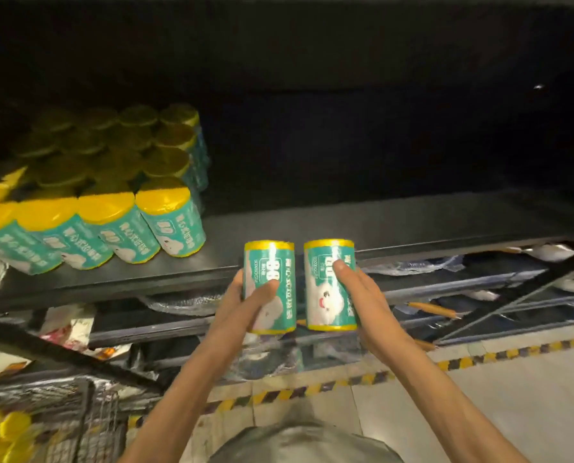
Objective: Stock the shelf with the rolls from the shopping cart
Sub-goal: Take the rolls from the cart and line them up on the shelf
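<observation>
Two rolls in hand, one per hand, held upright just in front of the shelf lip; long axis of each runs near vertical, yellow ends top and bottom. Left hand grips the left roll from its lower left side, fingers curled across the printed face; right hand holds the right roll from its right side, fingers lying over the label and wrapped round it; the two rolls sit just beside each other with a narrow gap between.

Key relation: bare dark shelf surface lies directly ahead of and slightly above both rolls, to the right of the stocked rows; the nearest standing roll of the front row is up and to the left of the left roll, so the left hand is the nearer one to the open spot beside that row.

Appearance: teal wrapper, yellow end caps, white cartoon animal and a large "80" printed along the side; wrapper glossy, likely slippery film; judged light and firm enough for a one-handed set-down.

Stocked rows stand several deep, tilted in this wide view. The cart, wire-sided, is at lower left with more yellow-topped rolls in it; task judged partly done.
</observation>
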